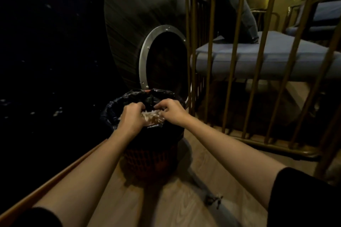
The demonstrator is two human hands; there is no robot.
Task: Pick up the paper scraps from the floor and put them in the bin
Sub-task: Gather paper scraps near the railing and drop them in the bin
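Observation:
A dark red mesh bin [149, 160] lined with a black plastic bag [114, 108] stands on the wooden floor just ahead of me. A bunch of pale paper scraps [150, 116] sits over the bin's mouth, held between both hands. My left hand [130, 118] curls around the scraps from the left. From the right, my right hand [170, 111] closes on them with bent fingers. Small pale scraps [57, 111] lie scattered on the dark floor to the left.
A brass-coloured railing [236, 61] fences off a blue cushioned bench [276, 55] on the right. Behind the bin stands a large dark drum-like wall with a metal-rimmed round opening [145, 57]. A wooden edge strip [55, 178] separates the wood floor from the dark area at left.

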